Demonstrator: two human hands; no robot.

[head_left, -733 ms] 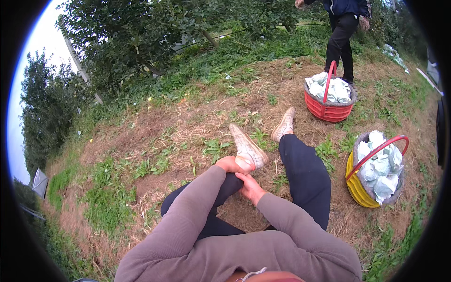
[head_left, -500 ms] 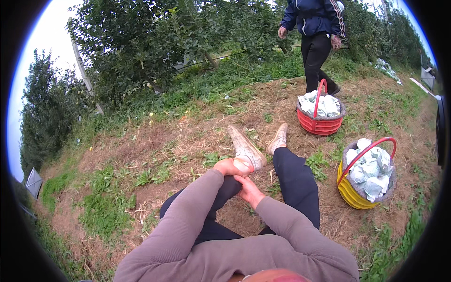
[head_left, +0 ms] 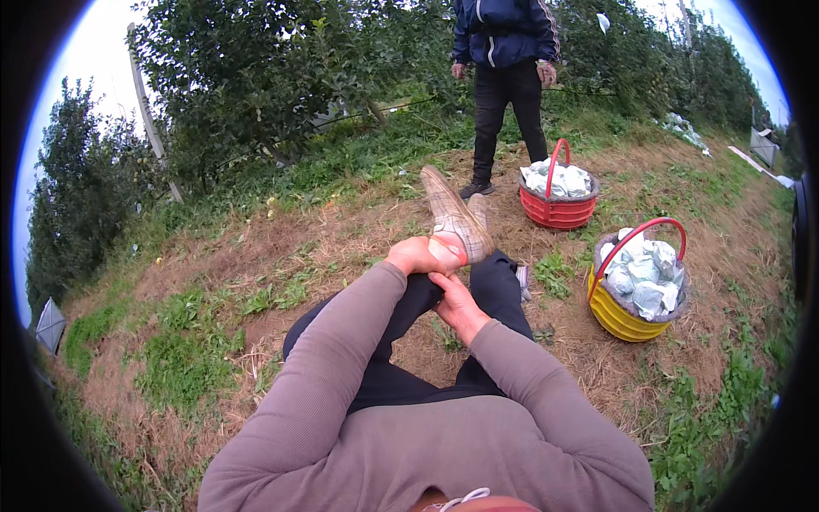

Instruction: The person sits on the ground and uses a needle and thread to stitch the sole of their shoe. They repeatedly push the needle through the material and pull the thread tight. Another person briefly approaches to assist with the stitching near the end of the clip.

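My left leg is raised and bent, with a checked beige shoe [head_left: 454, 209] on its foot. From the left side, my left hand [head_left: 414, 255] is closed around the ankle, beside a pale and reddish patch above the shoe. Just below it, my right hand [head_left: 461, 305] is closed on the lower end of the dark trouser leg [head_left: 418, 299], fingers pointing toward the left hand. Some fingertips of both hands are hidden behind the leg. My other shoe [head_left: 478, 206] is mostly covered by the raised one.
A red basket [head_left: 559, 213] and a yellow basket [head_left: 627, 316] stand at the right, both filled with pale, wrapped or bag-like bundles. Behind the red one stands a person [head_left: 508, 85] in a dark blue jacket. Fruit trees [head_left: 239, 85] line the back; dry grass [head_left: 213, 273] covers the ground.
My left foot has come up and across in front of the other shoe, both hands still on the leg. The other person has stepped to the left and turned toward me.
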